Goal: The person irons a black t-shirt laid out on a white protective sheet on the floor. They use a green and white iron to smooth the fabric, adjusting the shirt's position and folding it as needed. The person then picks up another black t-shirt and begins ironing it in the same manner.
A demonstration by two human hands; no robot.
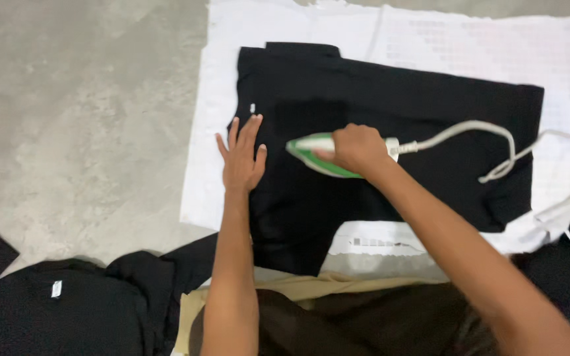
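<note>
The right hand [357, 148] is shut round the handle of a green & white iron [318, 158], w/ its pointy tip aimed at the left hand. The left hand [242, 158] lies flat, fingers spread wide, pressing on the black shirt [390, 125] near its left edge. It holds nothing.

The shirt lies spread on a white cloth [404, 39] on the floor [80, 112], about in the middle of the cloth. It looks soft, thin & floppy, so it prob. slides & bunches unless a flat hand pins it. The iron looks hard & a bit heavy; the handle on top is the safe spot to grab, not the bottom.

A white cord [470, 128] runs from the iron's back to the cloth's right edge.

Count: 1 iron, 1 cord, 1 white cloth, 1 shirt spread out, + a pile of dark clothes [47, 303] at the floor's near left corner.
</note>
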